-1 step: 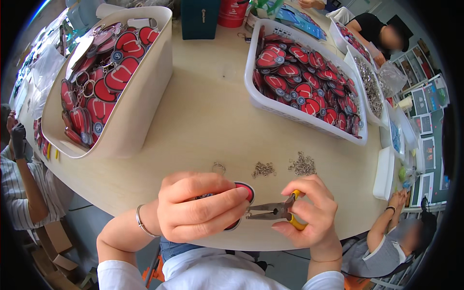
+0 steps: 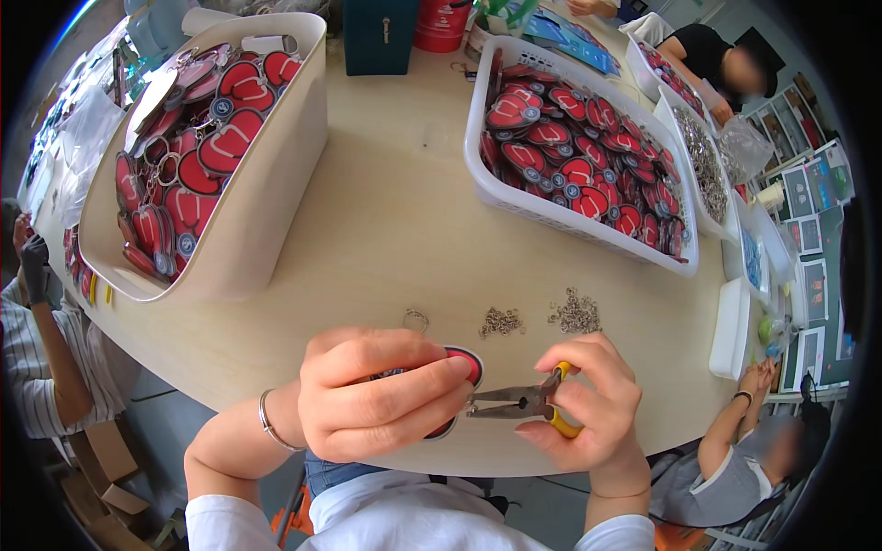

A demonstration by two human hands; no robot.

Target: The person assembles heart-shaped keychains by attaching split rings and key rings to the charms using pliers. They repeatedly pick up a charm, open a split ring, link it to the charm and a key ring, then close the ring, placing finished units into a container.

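Note:
Red keychain charms with a dark edge [image 2: 466, 361] are held in my left hand [image 2: 381, 395], whose closed fingers hide most of them. My right hand [image 2: 597, 395] is closed round the yellow handles of grey long-nosed pliers [image 2: 514, 401]. The plier tips point left and reach to the fingertips of my left hand; something small and metallic shows there, too small to make out. Just beyond my left hand a key ring [image 2: 416, 319] lies on the table [image 2: 395, 220]. Two heaps of small metal rings, one smaller [image 2: 501, 321] and one larger [image 2: 577, 312], lie beyond the pliers.
A tall cream bin [image 2: 294, 184] of red keychains stands at left, a white basket [image 2: 579, 234] of red charms at right. Further right are a tray of metal parts [image 2: 703, 161] and a white container [image 2: 729, 331]. Other people sit left, right and at the far right.

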